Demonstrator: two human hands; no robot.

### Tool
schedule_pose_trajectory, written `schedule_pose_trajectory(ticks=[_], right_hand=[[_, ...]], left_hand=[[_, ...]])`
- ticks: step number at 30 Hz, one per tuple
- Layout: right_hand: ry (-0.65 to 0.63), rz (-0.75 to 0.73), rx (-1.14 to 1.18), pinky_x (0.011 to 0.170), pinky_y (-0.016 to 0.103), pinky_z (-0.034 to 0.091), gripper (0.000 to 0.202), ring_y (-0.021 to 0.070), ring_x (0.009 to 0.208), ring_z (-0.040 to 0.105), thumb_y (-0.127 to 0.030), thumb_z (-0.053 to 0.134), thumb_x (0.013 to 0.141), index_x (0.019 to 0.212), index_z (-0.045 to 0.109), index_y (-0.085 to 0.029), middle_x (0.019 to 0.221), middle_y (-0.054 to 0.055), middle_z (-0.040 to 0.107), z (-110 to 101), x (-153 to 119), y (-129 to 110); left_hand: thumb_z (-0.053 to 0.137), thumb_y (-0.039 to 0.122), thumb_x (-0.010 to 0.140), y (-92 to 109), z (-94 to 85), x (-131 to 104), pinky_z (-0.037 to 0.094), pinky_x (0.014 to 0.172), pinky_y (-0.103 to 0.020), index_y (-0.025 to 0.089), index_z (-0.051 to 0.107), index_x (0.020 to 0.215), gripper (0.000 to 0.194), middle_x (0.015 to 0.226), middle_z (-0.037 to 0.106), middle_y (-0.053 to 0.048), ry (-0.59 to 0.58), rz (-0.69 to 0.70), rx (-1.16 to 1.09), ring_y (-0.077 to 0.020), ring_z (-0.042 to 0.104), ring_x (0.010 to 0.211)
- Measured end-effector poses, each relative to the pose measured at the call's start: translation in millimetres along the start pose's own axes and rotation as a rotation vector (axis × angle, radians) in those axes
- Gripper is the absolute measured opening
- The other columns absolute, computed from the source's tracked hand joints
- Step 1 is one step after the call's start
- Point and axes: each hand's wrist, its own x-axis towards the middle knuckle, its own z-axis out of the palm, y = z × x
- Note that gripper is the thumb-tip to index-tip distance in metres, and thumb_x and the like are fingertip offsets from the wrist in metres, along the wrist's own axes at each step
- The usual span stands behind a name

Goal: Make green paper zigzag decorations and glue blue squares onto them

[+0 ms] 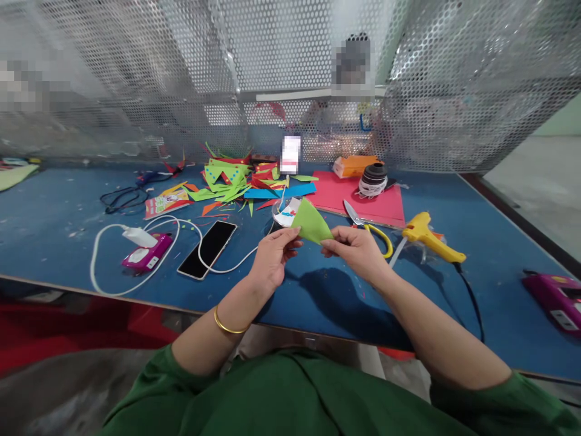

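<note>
A folded piece of light green paper, roughly triangular, is held above the blue table between my two hands. My left hand pinches its left corner between thumb and fingers. At its lower right corner, my right hand grips it the same way. Just beyond my right hand lie scissors with yellow handles, partly hidden by that hand. A yellow glue gun rests on its side farther right. Behind the paper, a small white card with red and blue bits is partly covered.
Green and red paper cutouts and scraps lie at the back. A red sheet carries a dark spool-like object and an orange box. Phone, white cable and purple power strip sit left. Perforated metal mesh stands behind.
</note>
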Motion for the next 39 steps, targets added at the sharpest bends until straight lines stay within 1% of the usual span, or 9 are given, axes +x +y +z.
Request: schedule_pose_trajectory(ticks=[7,12,16,21,24,27,32,36,39], right_hand=[[0.075,-0.116,-0.172,0.07,0.032,0.051,0.016,0.0196,0.075,0.07,-0.037,0.063,0.084,0.078,0.071,-0.024,0.075,0.002,0.075,-6.9,-1.4,0.4],[0.182,-0.603,-0.571,0.083,0.035,0.05,0.023,0.0201,0.089,0.072,-0.031,0.055,0.096,0.09,0.077,-0.028,0.095,0.004,0.08,-20.7,-1.9,-8.2],[0.175,-0.801,-0.71,0.093,0.038,0.048,0.024,0.0194,0.102,0.071,-0.025,0.055,0.097,0.089,0.077,-0.032,0.103,0.001,0.079,-21.7,-0.3,-15.2],[0.386,-0.458,-0.469,0.103,0.046,0.046,0.031,0.0269,0.123,0.062,-0.033,0.058,0.094,0.122,0.069,-0.026,0.128,0.01,0.069,-11.4,-3.8,-16.8],[0.215,-0.128,-0.124,0.084,0.038,0.055,0.035,0.0244,0.095,0.071,-0.047,0.063,0.088,0.111,0.07,-0.022,0.101,0.009,0.077,-0.6,-8.7,-15.2],[0.038,0.015,-0.084,0.062,0.029,0.05,0.032,0.0183,0.068,0.065,-0.053,0.067,0.081,0.085,0.07,-0.021,0.075,0.004,0.073,11.3,-13.0,-11.8],[0.042,-0.046,-0.306,0.054,0.026,0.04,0.029,0.0125,0.057,0.051,-0.045,0.057,0.087,0.074,0.065,-0.021,0.064,0.0,0.063,17.0,-9.9,-8.8],[-0.089,-0.036,-0.49,0.062,0.026,0.044,0.021,0.0136,0.064,0.057,-0.039,0.06,0.085,0.075,0.068,-0.022,0.065,-0.002,0.065,7.5,-0.6,-13.6],[-0.086,0.039,-0.712,0.072,0.029,0.048,0.021,0.0184,0.076,0.065,-0.036,0.055,0.09,0.088,0.072,-0.023,0.08,0.003,0.072,-9.4,7.9,-13.0]], left_hand=[[0.09,0.043,0.058,-1.6,-8.1,-0.1,0.043,0.056,-0.02,0.016,0.073,0.078,0.037,0.075,0.072,-0.003,-0.074,0.053,0.014,-0.0126,0.065,0.068],[0.067,0.075,0.072,12.5,-20.1,0.2,0.045,0.048,-0.026,0.015,0.078,0.089,0.064,0.087,0.076,-0.014,-0.342,-0.215,0.134,-0.019,0.068,0.063],[0.086,0.049,0.062,18.4,-22.0,-1.9,0.039,0.044,-0.024,0.016,0.077,0.073,0.036,0.066,0.07,-0.008,-0.482,-0.335,0.266,-0.0128,0.058,0.05],[0.089,0.034,0.058,15.2,-14.4,-10.1,0.04,0.048,-0.022,0.017,0.077,0.073,0.026,0.071,0.07,-0.004,-0.204,-0.117,0.18,-0.0109,0.056,0.056],[0.088,0.036,0.06,8.7,-11.9,-14.5,0.043,0.054,-0.023,0.018,0.078,0.078,0.028,0.082,0.073,-0.005,-0.071,-0.035,0.085,-0.0125,0.06,0.066],[0.086,0.036,0.062,1.2,-12.5,-16.3,0.043,0.059,-0.023,0.02,0.078,0.079,0.025,0.082,0.074,-0.003,-0.01,-0.026,0.03,-0.0136,0.062,0.071],[0.091,0.032,0.056,1.4,-19.3,-11.8,0.041,0.051,-0.021,0.018,0.077,0.08,0.031,0.079,0.073,-0.003,-0.124,-0.106,0.075,-0.0125,0.061,0.065],[0.094,0.032,0.053,8.2,-23.1,-4.5,0.039,0.042,-0.021,0.014,0.077,0.079,0.036,0.078,0.074,-0.009,-0.331,-0.147,0.237,-0.0149,0.064,0.059],[0.09,0.032,0.06,10.3,-24.2,2.5,0.038,0.039,-0.021,0.013,0.076,0.082,0.032,0.085,0.076,-0.013,-0.34,-0.142,0.246,-0.0205,0.071,0.063]])
